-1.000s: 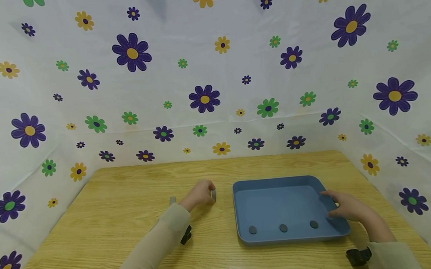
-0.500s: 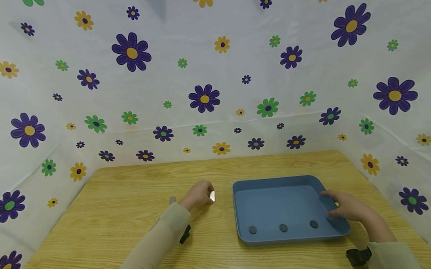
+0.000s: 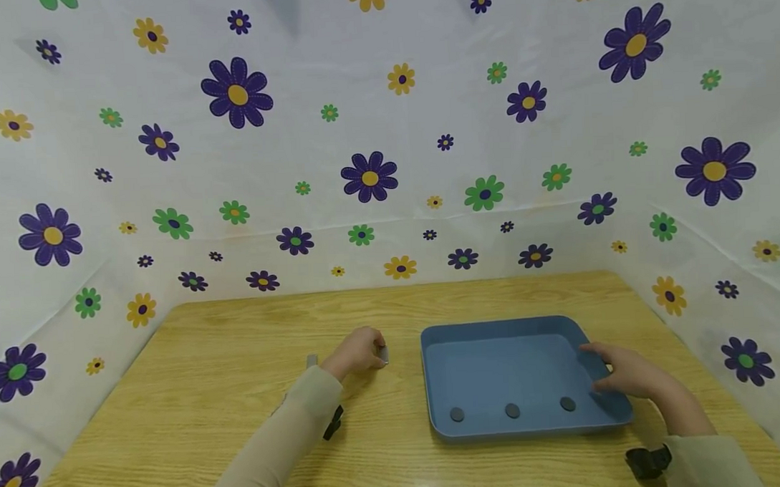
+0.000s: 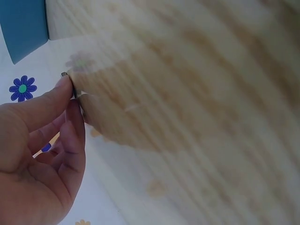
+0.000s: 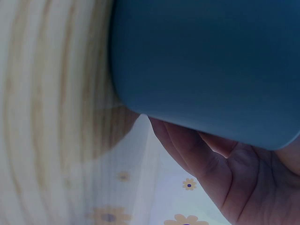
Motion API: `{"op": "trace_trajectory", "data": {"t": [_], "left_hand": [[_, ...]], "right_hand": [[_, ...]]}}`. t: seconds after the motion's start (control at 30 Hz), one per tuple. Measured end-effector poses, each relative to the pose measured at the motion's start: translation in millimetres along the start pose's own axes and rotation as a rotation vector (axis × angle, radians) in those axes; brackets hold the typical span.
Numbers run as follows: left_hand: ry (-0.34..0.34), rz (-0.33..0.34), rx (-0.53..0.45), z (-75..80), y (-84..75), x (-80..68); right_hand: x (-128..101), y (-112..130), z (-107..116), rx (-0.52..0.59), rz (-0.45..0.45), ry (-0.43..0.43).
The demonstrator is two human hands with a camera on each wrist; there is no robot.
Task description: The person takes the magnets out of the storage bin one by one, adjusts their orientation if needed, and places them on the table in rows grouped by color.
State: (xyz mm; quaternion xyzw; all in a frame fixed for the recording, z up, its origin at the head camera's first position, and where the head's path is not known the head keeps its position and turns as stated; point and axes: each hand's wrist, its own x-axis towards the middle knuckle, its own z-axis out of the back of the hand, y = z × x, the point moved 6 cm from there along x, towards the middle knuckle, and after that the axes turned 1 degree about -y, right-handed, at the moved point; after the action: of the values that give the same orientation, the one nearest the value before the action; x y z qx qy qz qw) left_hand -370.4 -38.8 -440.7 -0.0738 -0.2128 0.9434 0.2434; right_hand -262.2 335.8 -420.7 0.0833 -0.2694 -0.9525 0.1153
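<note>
My left hand [image 3: 357, 351] is low over the wooden table, left of the blue tray [image 3: 504, 368]. Its thumb and fingertips pinch a small flat grey piece [image 3: 384, 355], which appears as a thin dark edge in the left wrist view. Most of that piece is hidden by the fingers. At the tray's right end, my right hand [image 3: 633, 372] holds the side wall, thumb and forefinger showing over the rim. From the right wrist view, its other fingers lie along the outside of the tray wall [image 5: 206, 70]. Several dark grey discs, three in a row with one disc [image 3: 512, 410] in the middle, lie along the tray's near side.
A small grey strip [image 3: 312, 360] lies on the table [image 3: 226, 349] just beyond the left forearm, partly covered by the sleeve [image 3: 281, 441]. White cloth [image 3: 420, 185] printed with flowers hangs around the back and both sides of the table.
The grey piece in my left hand has tilted, flashing bright half a second ago and now looking dull grey. The left hand has shifted very slightly left. My right hand and the tray stay put.
</note>
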Motion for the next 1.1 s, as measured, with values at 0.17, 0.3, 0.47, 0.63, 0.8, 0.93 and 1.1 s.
{"op": "trace_trajectory", "data": {"t": [0.17, 0.3, 0.47, 0.63, 0.8, 0.93, 1.1], "left_hand": [[0.006, -0.010, 0.011, -0.1, 1.5, -0.1], [0.006, 0.001, -0.014, 2.7, 3.5, -2.7], [-0.006, 0.008, -0.065, 8.5, 3.3, -6.0], [-0.021, -0.017, -0.182, 13.9, -7.8, -10.9], [-0.014, -0.094, -0.285, 11.4, -29.7, -14.0], [0.004, -0.138, -0.322, 5.8, -48.3, -17.2], [-0.001, -0.204, -0.347, 1.5, -73.3, -22.8]], "right_hand": [[1, 0, 0, -0.014, 0.000, -0.006], [1, 1, 0, -0.010, 0.000, -0.004], [1, 1, 1, -0.010, -0.002, -0.006], [0, 0, 1, -0.015, -0.012, -0.002], [0, 0, 0, -0.010, -0.010, -0.003], [0, -1, 0, -0.016, -0.008, -0.006], [0, -1, 0, -0.020, 0.001, -0.007]]}}
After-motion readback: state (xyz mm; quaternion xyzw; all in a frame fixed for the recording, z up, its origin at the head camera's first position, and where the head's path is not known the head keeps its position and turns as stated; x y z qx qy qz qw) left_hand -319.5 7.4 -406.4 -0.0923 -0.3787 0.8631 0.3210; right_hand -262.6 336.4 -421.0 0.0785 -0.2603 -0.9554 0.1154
